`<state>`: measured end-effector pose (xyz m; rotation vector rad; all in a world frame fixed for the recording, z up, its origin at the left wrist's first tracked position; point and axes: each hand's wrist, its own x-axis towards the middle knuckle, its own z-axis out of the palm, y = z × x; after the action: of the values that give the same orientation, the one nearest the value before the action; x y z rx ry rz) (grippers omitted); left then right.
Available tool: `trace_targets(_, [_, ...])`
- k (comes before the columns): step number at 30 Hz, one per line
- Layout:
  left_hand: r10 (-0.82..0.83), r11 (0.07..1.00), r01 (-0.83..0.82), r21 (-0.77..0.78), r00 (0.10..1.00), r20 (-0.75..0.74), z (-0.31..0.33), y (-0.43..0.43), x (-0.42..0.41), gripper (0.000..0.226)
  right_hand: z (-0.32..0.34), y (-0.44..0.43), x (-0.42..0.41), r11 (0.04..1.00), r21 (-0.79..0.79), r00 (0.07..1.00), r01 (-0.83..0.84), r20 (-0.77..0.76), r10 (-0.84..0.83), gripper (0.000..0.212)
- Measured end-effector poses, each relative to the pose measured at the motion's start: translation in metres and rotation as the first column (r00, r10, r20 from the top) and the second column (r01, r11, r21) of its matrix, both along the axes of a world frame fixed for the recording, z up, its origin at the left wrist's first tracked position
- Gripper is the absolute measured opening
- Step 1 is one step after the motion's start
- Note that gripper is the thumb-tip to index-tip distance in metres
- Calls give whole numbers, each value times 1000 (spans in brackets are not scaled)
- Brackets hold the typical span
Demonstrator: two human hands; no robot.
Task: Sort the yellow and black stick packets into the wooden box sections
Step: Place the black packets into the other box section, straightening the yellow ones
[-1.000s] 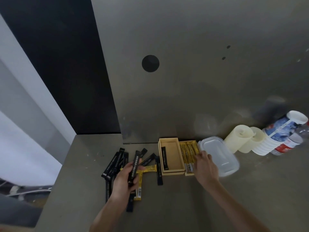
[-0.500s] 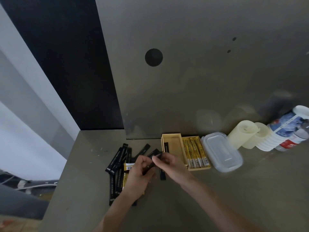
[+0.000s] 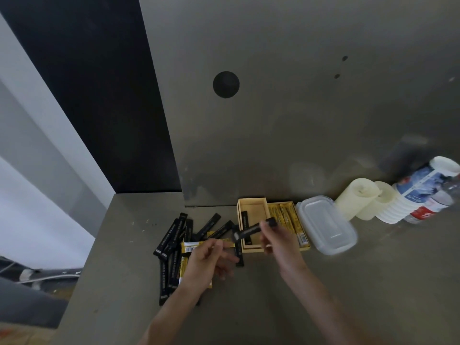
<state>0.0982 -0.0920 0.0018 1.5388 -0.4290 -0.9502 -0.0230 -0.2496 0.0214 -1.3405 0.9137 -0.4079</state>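
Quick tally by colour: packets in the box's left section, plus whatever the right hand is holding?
Black packets: 2, the lying packet in the left section and the held packet pinched by the right hand.
Yellow packets: 0.
Total: 2.

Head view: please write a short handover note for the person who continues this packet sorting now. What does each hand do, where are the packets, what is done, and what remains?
Right hand: pinches the held black packet above the left section of the wooden box.
Left hand: fingers loosely curled over the pile, by a loose yellow packet; grip unclear.
Done: one boxed black packet lies in the left section; the sorted yellow packets lie in the right section.
Left: put down the held one, then sort the pile, which is mostly black with at least two yellow.
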Motion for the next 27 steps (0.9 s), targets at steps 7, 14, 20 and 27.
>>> trace_targets(7, [67, 998, -67, 18, 998, -1, -1, 8, 13, 26, -8, -37, -18, 833, 520, 955, 189, 100, -279, 20])
trace_targets(14, [41, 999, -41, -27, 999, 2, 5, -5, 4, 27, -28, -12, -12, 669, 743, 950, -1, 210, -232, 31])
trace_targets(20, [20, 999, -19, -35, 999, 31, 5, -4, 3, 17, -22, 5, -9, 884, 463, 992, -64, 127, 5, 30])
trace_targets(27, [13, 999, -3, -37, 966, 260, 0, 1, 2, 7, -19, 8, -12, 894, 432, 988, -117, 144, 60, 36])
